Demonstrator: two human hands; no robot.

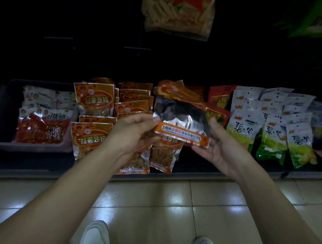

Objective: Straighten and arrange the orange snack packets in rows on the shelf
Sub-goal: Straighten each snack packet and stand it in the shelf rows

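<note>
Both my hands hold one orange snack packet [181,115] above the dark shelf [200,169]. It is tilted, its orange bottom strip toward me and its shiny clear side up. My left hand [134,131] pinches its near left corner. My right hand [218,143] supports its right edge from below. Several more orange packets lie on the shelf: one row at the left [93,99], a stack behind my left hand [134,98], and one below the held packet [163,154].
A grey tray [3,107] at the left holds red and white packets [42,128]. Red packets [218,99] and green-white bags [267,130] lie to the right. A large pale bag [177,11] hangs above. Tiled floor [149,207] and my white shoes [95,236] lie below.
</note>
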